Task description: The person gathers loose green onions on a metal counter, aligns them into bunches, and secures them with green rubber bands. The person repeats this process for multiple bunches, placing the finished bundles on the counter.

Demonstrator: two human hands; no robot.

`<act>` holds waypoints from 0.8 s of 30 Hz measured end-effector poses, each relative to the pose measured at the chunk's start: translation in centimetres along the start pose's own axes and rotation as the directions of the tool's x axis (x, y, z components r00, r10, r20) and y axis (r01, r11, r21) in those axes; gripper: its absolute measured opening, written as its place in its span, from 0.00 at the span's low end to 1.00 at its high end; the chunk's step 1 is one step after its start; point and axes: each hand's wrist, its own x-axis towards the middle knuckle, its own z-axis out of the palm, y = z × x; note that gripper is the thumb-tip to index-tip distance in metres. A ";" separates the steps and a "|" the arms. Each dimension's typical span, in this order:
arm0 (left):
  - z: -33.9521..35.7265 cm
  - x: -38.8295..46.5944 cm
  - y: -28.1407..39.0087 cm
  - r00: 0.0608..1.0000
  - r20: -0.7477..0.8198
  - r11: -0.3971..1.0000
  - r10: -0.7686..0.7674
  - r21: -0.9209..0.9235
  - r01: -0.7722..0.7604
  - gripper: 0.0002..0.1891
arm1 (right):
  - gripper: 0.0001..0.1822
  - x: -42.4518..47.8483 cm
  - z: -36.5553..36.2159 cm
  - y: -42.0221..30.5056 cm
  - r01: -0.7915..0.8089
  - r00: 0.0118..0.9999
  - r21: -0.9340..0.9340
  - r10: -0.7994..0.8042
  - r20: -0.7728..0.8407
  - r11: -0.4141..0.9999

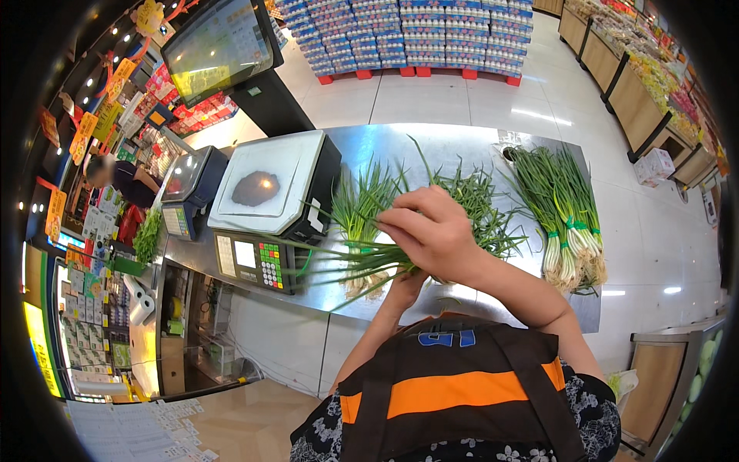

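Note:
My left hand (pixel 407 289) is closed around the lower part of a bunch of scallions (pixel 369 257), whose green tops point left and look blurred. Just above it my right hand (pixel 430 228) is bent over the greens, thumb and fingers close together; whether it pinches a leaf I cannot tell. Beneath lies another scallion bunch (pixel 361 202) on the metal table, its roots towards me. Loose green scallion leaves (pixel 485 202) are heaped behind my right hand. At the table's right end, several scallion bunches (pixel 568 213) tied with green bands lie together, roots towards me.
A weighing scale (pixel 260 190) with a keypad stands left on the metal table (pixel 462 133), a second scale (pixel 187 179) beyond it. A screen on a black stand (pixel 271 104) rises behind. Stacked bottle packs (pixel 404 34) stand across the aisle. A person (pixel 133 179) is at far left.

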 end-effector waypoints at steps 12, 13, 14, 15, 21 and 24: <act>0.3 1.3 4.3 0.938 0.021 0.929 0.347 0.132 -0.346 0.19 | 0.05 -7.2 -3.0 0.1 -0.429 0.799 0.762 0.597 0.069 0.485; 0.0 1.4 4.0 0.923 0.056 0.899 0.380 0.214 -0.382 0.18 | 0.05 -7.3 -3.3 0.3 -0.370 0.842 0.762 0.538 0.034 0.532; -0.5 1.6 3.4 0.908 0.094 0.860 0.408 0.293 -0.417 0.17 | 0.05 -7.4 -3.5 0.5 -0.308 0.880 0.759 0.475 -0.002 0.574; -0.8 1.5 3.4 0.893 0.130 0.812 0.432 0.375 -0.447 0.17 | 0.04 -7.3 -3.9 0.7 -0.242 0.912 0.759 0.409 -0.035 0.604; -0.8 2.1 5.4 0.838 0.172 0.782 0.518 0.300 -0.546 0.13 | 0.09 -9.5 -8.5 5.3 -0.648 0.761 0.142 0.640 0.103 0.748; -0.8 2.1 7.4 0.764 0.241 0.564 0.598 0.551 -0.615 0.19 | 0.15 -12.3 -7.9 7.1 -0.457 0.787 -0.453 0.585 0.195 0.766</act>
